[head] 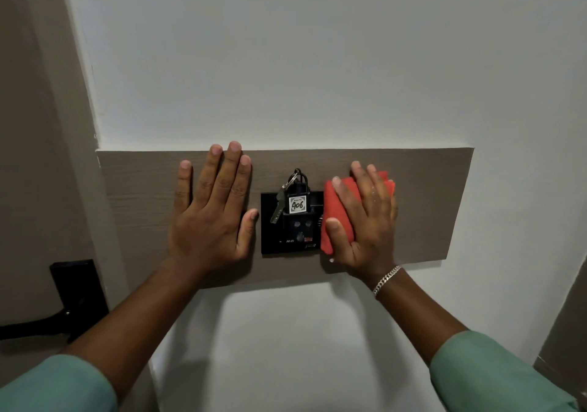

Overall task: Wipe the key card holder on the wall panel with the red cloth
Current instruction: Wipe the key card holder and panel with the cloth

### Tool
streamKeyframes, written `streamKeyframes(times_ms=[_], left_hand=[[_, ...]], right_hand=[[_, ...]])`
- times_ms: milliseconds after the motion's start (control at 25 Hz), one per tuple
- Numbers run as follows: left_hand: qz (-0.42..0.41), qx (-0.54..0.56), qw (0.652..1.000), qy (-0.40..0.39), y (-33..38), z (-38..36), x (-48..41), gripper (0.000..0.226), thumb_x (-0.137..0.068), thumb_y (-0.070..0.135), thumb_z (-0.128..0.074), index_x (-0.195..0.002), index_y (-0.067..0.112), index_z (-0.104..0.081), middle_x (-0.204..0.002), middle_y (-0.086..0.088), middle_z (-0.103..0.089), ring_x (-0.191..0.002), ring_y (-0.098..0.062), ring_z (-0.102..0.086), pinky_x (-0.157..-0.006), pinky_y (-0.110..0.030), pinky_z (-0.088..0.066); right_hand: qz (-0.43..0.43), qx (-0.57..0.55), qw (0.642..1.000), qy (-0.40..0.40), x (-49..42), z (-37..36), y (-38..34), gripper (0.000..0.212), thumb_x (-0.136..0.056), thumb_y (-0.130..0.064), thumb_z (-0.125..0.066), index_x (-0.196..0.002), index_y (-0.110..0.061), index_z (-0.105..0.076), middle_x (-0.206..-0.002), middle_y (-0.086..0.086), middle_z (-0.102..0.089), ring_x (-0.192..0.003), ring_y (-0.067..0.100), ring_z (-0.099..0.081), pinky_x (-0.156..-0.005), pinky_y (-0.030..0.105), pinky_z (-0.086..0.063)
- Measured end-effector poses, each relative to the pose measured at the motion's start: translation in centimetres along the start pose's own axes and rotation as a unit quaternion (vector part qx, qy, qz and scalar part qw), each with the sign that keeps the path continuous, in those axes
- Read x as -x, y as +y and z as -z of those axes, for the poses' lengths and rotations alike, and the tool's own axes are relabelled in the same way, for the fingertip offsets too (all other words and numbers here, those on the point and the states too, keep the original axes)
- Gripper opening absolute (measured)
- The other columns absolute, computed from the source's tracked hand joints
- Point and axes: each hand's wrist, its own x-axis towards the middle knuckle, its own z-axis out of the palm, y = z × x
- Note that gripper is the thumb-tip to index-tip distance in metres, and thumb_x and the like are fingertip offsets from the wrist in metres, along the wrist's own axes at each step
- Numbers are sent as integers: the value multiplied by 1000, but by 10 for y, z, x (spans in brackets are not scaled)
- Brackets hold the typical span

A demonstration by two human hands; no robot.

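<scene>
A black key card holder is mounted on a brown wood wall panel. A key fob with a white tag and a key hangs in its slot. My right hand presses a folded red cloth flat against the holder's right edge and the panel beside it. My left hand lies flat on the panel just left of the holder, fingers spread, holding nothing. The holder's right part is hidden under the cloth.
White wall surrounds the panel above and below. A door with a black lever handle and lock plate stands at the lower left. A second brown surface shows at the far right edge.
</scene>
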Motion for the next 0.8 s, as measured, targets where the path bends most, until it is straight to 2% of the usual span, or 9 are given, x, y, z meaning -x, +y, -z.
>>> streamKeyframes(times_ms=[80, 200, 240, 400, 440, 600, 640, 760, 800], left_hand=[[-1, 2, 1000, 1, -1, -1, 0, 74, -96, 42, -35, -157, 6, -18, -165, -14, -12, -154, -30, -7, -123, -55, -5], [-5, 2, 1000, 3, -2, -1, 1, 75, -95, 43, -36, -157, 6, -17, -165, -14, -11, -154, -30, -8, -123, -55, -5], [-5, 0, 1000, 5, -1, -1, 1, 75, -95, 43, -36, -157, 6, -17, -165, -14, -12, -154, -30, -8, -123, -55, -5], [-6, -9, 1000, 8, -1, -2, 1, 74, -96, 43, -34, -157, 6, -17, -165, -13, -12, -154, -31, -9, -123, -54, -4], [-6, -9, 1000, 8, -1, -3, 1, 74, -96, 43, -33, -157, 6, -16, -166, -13, -11, -154, -31, -8, -123, -54, -3], [-3, -6, 1000, 8, -1, -3, 0, 74, -95, 43, -35, -157, 6, -17, -166, -13, -12, -154, -30, -7, -123, -54, -3], [-2, -7, 1000, 9, -1, -3, 0, 74, -95, 43, -35, -157, 6, -18, -165, -14, -13, -154, -30, -7, -123, -54, -4], [-5, -10, 1000, 6, -1, -2, 0, 74, -95, 43, -35, -157, 5, -17, -165, -15, -14, -154, -30, -8, -123, -54, -3], [-6, -12, 1000, 4, -1, -2, 1, 75, -96, 43, -34, -157, 5, -16, -165, -15, -12, -154, -31, -7, -123, -54, -3]], right_hand=[[-42, -9, 999, 13, -4, -9, -22, 54, -99, -54, -33, -143, -26, -49, -156, 10, -43, -151, 30, -30, -115, 65, -28], [103, 3, 994, -25, -1, 1, -2, 52, -99, -52, -35, -140, -23, -50, -152, 14, -46, -146, 34, -36, -109, 69, -33], [116, 3, 993, -30, 1, 6, 10, 52, -99, -51, -35, -139, -21, -51, -151, 15, -46, -145, 35, -37, -108, 70, -34], [-92, -22, 995, 30, -5, -6, -16, 53, -98, -50, -36, -141, -24, -51, -156, 10, -43, -151, 29, -30, -114, 64, -30], [-91, -22, 995, 28, -6, -10, -26, 52, -98, -51, -36, -142, -26, -50, -157, 8, -42, -151, 28, -29, -115, 64, -28], [102, -2, 995, -18, 5, 2, 7, 52, -98, -52, -38, -140, -23, -50, -153, 14, -45, -147, 34, -36, -113, 67, -30], [84, -7, 996, -12, 7, 3, 11, 52, -98, -52, -38, -139, -23, -50, -153, 15, -44, -147, 34, -36, -115, 65, -30], [-95, -20, 994, 40, 0, -10, -16, 53, -98, -53, -34, -143, -28, -48, -159, 10, -38, -152, 27, -27, -123, 53, -21], [-101, -18, 994, 40, -2, -13, -26, 54, -99, -53, -34, -145, -29, -47, -160, 9, -37, -153, 27, -26, -123, 53, -21]])
